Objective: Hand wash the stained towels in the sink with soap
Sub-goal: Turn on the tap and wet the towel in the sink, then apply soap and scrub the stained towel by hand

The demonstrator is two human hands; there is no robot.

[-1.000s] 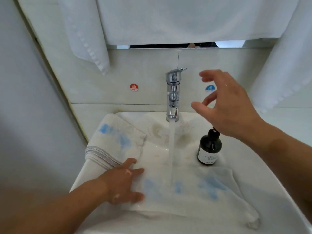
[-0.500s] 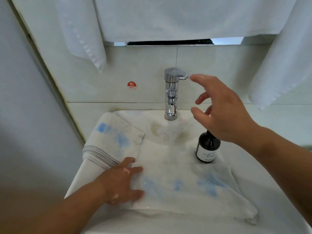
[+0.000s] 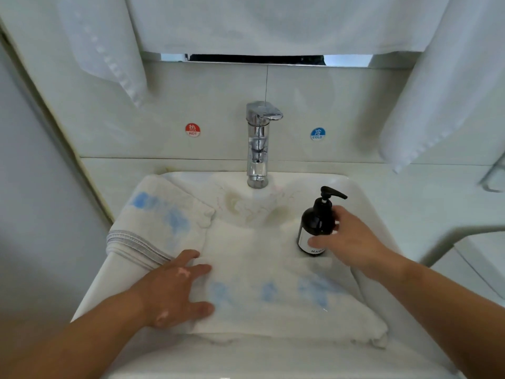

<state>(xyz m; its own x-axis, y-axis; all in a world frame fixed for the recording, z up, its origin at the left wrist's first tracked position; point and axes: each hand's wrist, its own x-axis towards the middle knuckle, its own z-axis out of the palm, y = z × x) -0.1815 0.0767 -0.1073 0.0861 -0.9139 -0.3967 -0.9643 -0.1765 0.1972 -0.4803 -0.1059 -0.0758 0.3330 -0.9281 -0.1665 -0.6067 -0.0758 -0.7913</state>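
A wet white towel [image 3: 259,258] with blue and brownish stains lies spread in the white sink [image 3: 366,206]. A second blue-stained towel [image 3: 161,214], folded, sits on the sink's left rim. My left hand [image 3: 172,291] presses flat on the spread towel near its left edge, fingers straight and apart. A dark pump soap bottle [image 3: 317,217] stands upright at the sink's right side. My right hand [image 3: 349,242] wraps around the bottle's body from the right, thumb across its label. No water comes from the chrome faucet [image 3: 258,143].
White towels [image 3: 109,50] hang above the sink at left, centre and right. Hot [image 3: 192,129] and cold [image 3: 317,134] stickers are on the tiled back wall. A wall stands close on the left; a counter edge [image 3: 464,242] lies to the right.
The water stream stopped. My right hand left the faucet handle and dropped down to the soap bottle. My left hand stayed on the towel.
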